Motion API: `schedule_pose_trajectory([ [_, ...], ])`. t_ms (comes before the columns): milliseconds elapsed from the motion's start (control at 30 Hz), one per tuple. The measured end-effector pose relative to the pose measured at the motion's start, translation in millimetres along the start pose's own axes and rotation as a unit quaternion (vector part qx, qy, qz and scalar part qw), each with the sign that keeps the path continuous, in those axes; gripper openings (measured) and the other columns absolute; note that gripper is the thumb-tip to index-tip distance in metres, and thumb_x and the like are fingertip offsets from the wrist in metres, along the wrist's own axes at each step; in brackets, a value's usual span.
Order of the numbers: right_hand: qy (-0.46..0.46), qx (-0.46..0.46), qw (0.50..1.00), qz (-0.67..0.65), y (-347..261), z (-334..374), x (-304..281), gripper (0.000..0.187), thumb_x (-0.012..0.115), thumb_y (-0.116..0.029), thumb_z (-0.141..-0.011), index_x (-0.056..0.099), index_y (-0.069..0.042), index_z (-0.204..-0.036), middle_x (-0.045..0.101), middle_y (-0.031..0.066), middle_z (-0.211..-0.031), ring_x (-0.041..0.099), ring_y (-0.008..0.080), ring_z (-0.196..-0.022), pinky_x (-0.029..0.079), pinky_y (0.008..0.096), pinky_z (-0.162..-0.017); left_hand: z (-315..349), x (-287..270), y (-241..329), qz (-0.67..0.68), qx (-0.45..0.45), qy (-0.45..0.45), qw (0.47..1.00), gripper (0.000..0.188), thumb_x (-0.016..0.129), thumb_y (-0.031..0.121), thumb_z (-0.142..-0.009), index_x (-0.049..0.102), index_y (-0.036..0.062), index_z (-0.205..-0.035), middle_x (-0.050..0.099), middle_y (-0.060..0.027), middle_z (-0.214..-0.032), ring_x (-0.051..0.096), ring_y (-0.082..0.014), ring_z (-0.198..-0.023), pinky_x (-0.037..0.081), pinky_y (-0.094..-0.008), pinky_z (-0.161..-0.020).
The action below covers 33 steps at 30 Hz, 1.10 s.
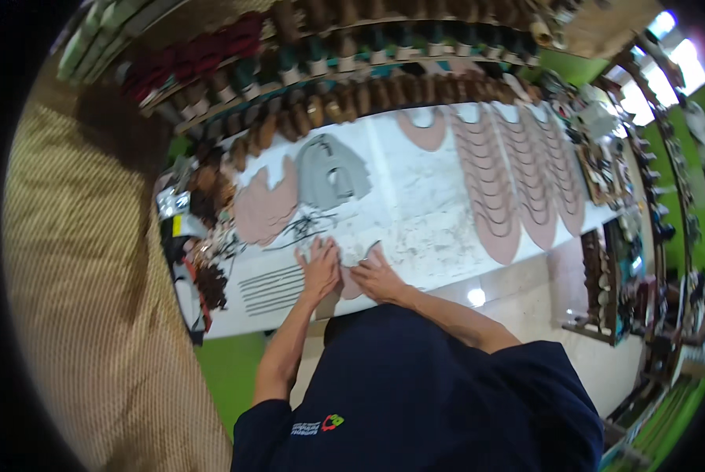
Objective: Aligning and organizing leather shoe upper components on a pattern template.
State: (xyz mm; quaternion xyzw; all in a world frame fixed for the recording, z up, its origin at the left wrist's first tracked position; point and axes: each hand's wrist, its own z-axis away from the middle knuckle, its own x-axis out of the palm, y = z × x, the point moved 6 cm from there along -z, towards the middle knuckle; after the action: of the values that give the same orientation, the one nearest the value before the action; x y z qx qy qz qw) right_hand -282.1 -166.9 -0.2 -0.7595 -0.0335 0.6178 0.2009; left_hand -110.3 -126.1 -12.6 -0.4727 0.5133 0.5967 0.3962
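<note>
Nearest to us we see the dark blue shirt (415,393) of the person, and both bare forearms go from it up to the white worktable (439,212). The left hand (319,263) lies flat on the table with the fingers spread a little, and it presses on a pink cut piece (349,285) that lies at the near edge of the table, between the two hands. The right hand (376,275) rests just beside it, touching the same piece; its fingers are stretched and close together, and we cannot tell if they pinch anything. Left of the left hand there are some thin dark strips (270,285) lying in parallel on the table. A little farther we see a stack of pink shaped pieces (264,208) and, behind it, a grey shaped piece (333,171). To the right, long rows of pink curved pieces (502,189) overlap one another along the table. At the far side, racks of brown shoe forms (352,98) stand in lines, with dark red and green ones above.
</note>
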Motion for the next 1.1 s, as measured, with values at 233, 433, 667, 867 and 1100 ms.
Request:
schedule_pose_trajectory([
  [233,0.104,0.206,0.973,-0.02,32,19,-26,0.052,0.073,-0.038,-0.095,0.066,-0.002,-0.132,0.049,0.0095,-0.155,0.041,0.0292,-0.148,0.024,0.0639,-0.122,13,-7,-5,0.041,-0.143,0.014,0.989,0.064,0.061,0.036,-0.1,0.048,0.0089,-0.157,0.026,-0.0125,-0.174,0.017,-0.0388,-0.162,0.009,-0.0836,-0.114],
  [433,0.116,0.292,0.949,0.031,34,28,-28,0.07,0.074,-0.046,-0.093,0.061,0.008,-0.135,0.038,0.0135,-0.166,0.035,0.0353,-0.153,0.021,0.0651,-0.123,33,5,2,0.003,-0.27,-0.006,0.963,0.07,0.065,0.044,-0.096,0.055,-0.0003,-0.15,0.015,-0.017,-0.177,0.01,-0.0413,-0.163,0.011,-0.0849,-0.114],
  [667,0.14,0.316,0.936,-0.06,41,24,-28,0.033,0.076,-0.027,-0.092,0.072,-0.017,-0.123,0.056,0.0094,-0.147,0.046,0.0321,-0.143,0.026,0.0631,-0.118,32,7,-10,0.15,-0.347,0.087,0.922,0.02,0.075,0.028,-0.09,0.073,0.0202,-0.109,0.036,-0.0149,-0.169,0.017,-0.0441,-0.16,0.011,-0.0854,-0.113],
  [867,0.162,0.354,0.916,-0.098,63,24,-33,0.017,0.076,-0.024,-0.088,0.076,-0.015,-0.102,0.066,0.0055,-0.119,0.057,0.0291,-0.116,0.035,0.0544,-0.1,23,-6,-7,0.19,-0.357,0.087,0.91,0.018,0.073,0.034,-0.089,0.077,0.0185,-0.098,0.049,-0.0121,-0.16,0.026,-0.0415,-0.156,0.016,-0.0798,-0.113],
  [1100,0.094,0.38,0.915,-0.093,111,-6,-56,0.027,0.08,-0.032,-0.078,0.079,-0.01,-0.094,0.069,0.007,-0.115,0.063,0.0313,-0.105,0.04,0.0494,-0.099,19,-18,6,0.27,-0.446,0.001,0.853,0.03,0.072,0.039,-0.086,0.078,0.0169,-0.104,0.054,-0.0112,-0.152,0.035,-0.0362,-0.148,0.026,-0.0637,-0.112],
])
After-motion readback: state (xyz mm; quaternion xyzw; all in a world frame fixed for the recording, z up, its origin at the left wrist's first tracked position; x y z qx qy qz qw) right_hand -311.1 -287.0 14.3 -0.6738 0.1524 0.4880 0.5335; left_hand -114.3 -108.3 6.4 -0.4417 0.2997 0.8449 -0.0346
